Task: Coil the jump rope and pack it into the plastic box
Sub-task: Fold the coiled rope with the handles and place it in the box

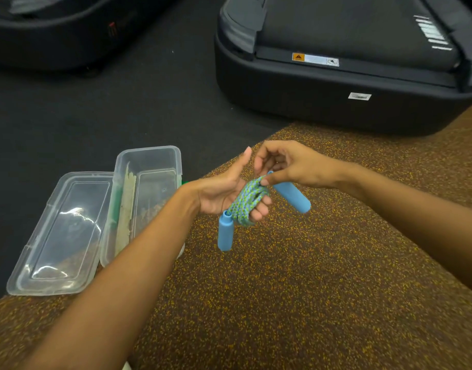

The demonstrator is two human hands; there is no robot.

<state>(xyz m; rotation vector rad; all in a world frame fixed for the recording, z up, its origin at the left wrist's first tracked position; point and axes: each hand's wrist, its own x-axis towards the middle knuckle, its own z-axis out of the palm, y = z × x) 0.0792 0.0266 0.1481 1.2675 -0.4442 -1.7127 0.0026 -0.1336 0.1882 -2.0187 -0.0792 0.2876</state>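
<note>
Two hands hold one coiled rope with two blue handles.

The left hand hides part of the coiled rope, so the number of loops cannot be told; the right hand covers the top of one blue handle; the left forearm hides the near right corner of the plastic box; what lies inside the box is too blurred to name; both forearms are cut off by the picture's edges; the treadmill runs off the top and right edges, its labels too small to read.
</note>
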